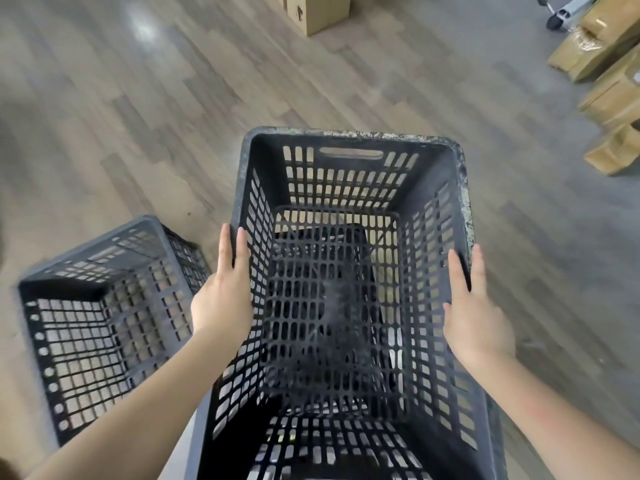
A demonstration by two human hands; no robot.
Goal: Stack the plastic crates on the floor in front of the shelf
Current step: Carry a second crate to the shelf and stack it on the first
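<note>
A dark perforated plastic crate (349, 157) fills the middle of the head view, its open top toward me and its far rim scuffed white. My left hand (223, 292) grips its left wall, thumb inside and fingers outside. My right hand (476, 306) presses flat on its right wall, fingers over the rim. Through the mesh bottom I see dark shapes below, too blurred to tell apart. A second dark crate (104, 306) stands on the floor at the left, open side up, beside my left forearm.
Grey wood-look flooring (138, 116) spreads ahead. A cardboard box (318, 12) stands at the top centre. Several long cardboard packages (609, 91) lie at the upper right, with a white wheeled metal leg (561, 12) behind them. No shelf is in view.
</note>
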